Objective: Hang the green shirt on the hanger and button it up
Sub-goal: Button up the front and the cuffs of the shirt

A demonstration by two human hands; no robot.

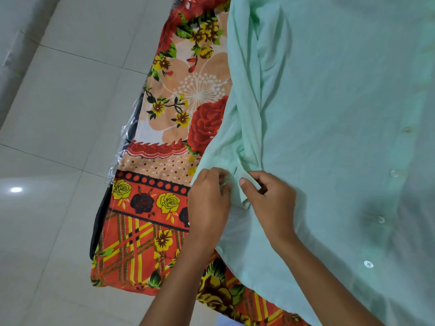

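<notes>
Both hands [237, 198] pinch shirt [341, 114] (cuff).

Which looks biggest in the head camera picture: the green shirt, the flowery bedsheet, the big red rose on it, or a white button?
1. Pale green cotton shirt
2. Orange floral printed bedsheet, partly hidden beneath the shirt, so its real size is unsure
3. Large red rose print
4. Small white round button

The tiled floor [58, 114] to the left lies bare and open to a reach. The flowered bedsheet [164, 161] offers a free strip (narrow, beside the hands). To the right, the green shirt [341, 114] covers everything, its bunched sleeve [249, 128] blocking the way.
</notes>
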